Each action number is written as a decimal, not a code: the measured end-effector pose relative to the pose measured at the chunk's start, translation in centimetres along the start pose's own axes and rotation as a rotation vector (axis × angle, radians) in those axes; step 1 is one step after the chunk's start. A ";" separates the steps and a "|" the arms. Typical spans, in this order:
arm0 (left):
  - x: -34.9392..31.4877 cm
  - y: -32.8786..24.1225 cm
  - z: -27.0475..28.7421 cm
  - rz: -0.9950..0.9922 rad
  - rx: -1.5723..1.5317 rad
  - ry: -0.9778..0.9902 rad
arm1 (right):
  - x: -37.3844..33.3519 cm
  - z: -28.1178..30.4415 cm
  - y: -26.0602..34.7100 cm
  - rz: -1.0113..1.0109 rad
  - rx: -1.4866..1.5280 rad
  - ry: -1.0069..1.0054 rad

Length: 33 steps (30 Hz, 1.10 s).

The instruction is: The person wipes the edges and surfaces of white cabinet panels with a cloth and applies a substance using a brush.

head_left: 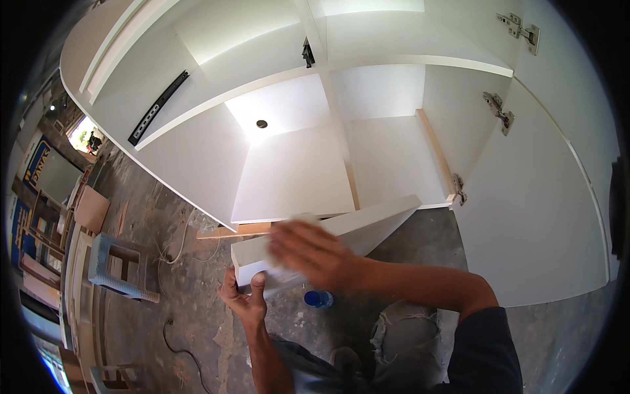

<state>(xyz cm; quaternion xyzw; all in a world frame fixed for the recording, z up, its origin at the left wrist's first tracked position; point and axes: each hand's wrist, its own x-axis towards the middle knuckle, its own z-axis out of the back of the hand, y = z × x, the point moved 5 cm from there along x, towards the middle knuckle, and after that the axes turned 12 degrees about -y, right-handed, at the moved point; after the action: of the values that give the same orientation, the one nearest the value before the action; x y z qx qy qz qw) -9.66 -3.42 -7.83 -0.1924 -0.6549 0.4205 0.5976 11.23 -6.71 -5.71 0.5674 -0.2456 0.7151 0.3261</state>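
Note:
A long white board [384, 220] lies slantwise in front of me, one end raised toward my left and the other reaching toward the cabinet. Gripping its near left end is my left hand [246, 299], thumb on the front face and fingers around the corner. My right hand [318, 256] is over the board's upper edge, blurred by motion. A pale wad [274, 253], perhaps cloth, shows under its fingers, pressed against the board. Its exact kind is smeared. Below the board, a blue-capped container [319, 299] stands on the floor near my legs.
A large white cabinet [295, 174] fills the far side, its right door [538, 197] swung out on metal hinges. A black drawer slide [157, 108] is fixed inside at left. On the concrete floor [203, 335] are a blue stool [121, 269], a wood strip [249, 230] and a black cable [184, 351].

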 end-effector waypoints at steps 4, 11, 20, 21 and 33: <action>0.4 -0.4 0.0 -0.044 -0.018 -0.014 | -9.7 5.8 -7.3 -0.298 -0.081 0.025; 1.0 -0.1 0.0 0.023 -0.057 -0.031 | -16.4 9.8 -13.5 -0.505 -0.249 0.228; 0.5 0.3 0.4 0.057 -0.062 -0.067 | 2.1 -1.2 0.8 -0.092 0.201 0.022; 0.4 0.8 0.5 0.060 -0.053 -0.058 | 1.5 -1.0 0.1 -0.064 0.204 0.031; 1.1 1.7 0.9 0.077 -0.054 -0.038 | -12.5 6.4 -11.0 -0.347 -0.116 0.151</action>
<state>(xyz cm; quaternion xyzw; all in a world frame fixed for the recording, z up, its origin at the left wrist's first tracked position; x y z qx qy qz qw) -11.13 -1.91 -8.40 -0.2258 -0.6693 0.4290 0.5630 25.39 -6.35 -16.58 0.5265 -0.1597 0.6733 0.4940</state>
